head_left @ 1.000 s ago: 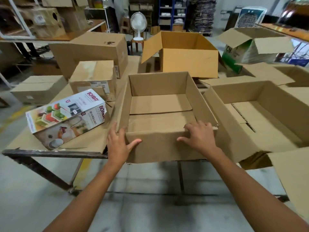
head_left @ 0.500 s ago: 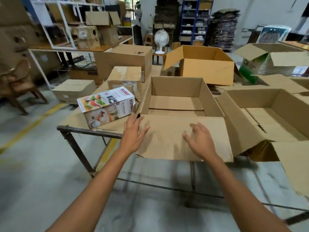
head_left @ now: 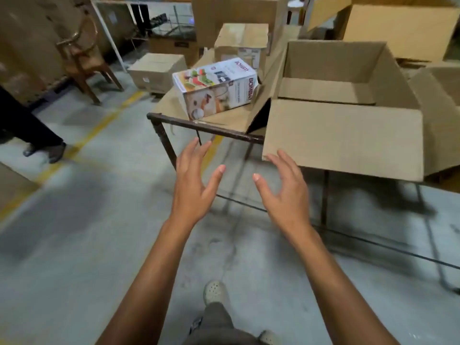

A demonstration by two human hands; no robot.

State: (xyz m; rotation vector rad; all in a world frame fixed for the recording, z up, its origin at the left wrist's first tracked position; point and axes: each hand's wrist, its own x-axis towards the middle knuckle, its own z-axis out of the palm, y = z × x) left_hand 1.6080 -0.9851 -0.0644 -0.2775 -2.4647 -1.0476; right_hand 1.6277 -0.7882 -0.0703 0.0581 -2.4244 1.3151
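Note:
An open cardboard carton (head_left: 333,70) stands on the metal-framed table (head_left: 204,127), its near flap (head_left: 343,135) folded out over the table's edge. A white printed product box (head_left: 216,88) lies on the table's left corner beside the carton. My left hand (head_left: 196,183) hangs in the air below the table's edge, fingers spread, holding nothing. My right hand (head_left: 283,190) is also empty, fingers loosely bent, its fingertips just under the flap's lower left corner.
More cardboard boxes (head_left: 241,43) crowd the table behind, and another open carton (head_left: 443,95) sits at the right. A closed box (head_left: 156,70) and a wooden chair (head_left: 84,61) stand on the floor at left. Another person's legs (head_left: 29,128) are at the left edge.
Both hands have come off the carton's near flap and dropped below the table's edge. The flap now lies folded outward. My view has swung down and to the left.

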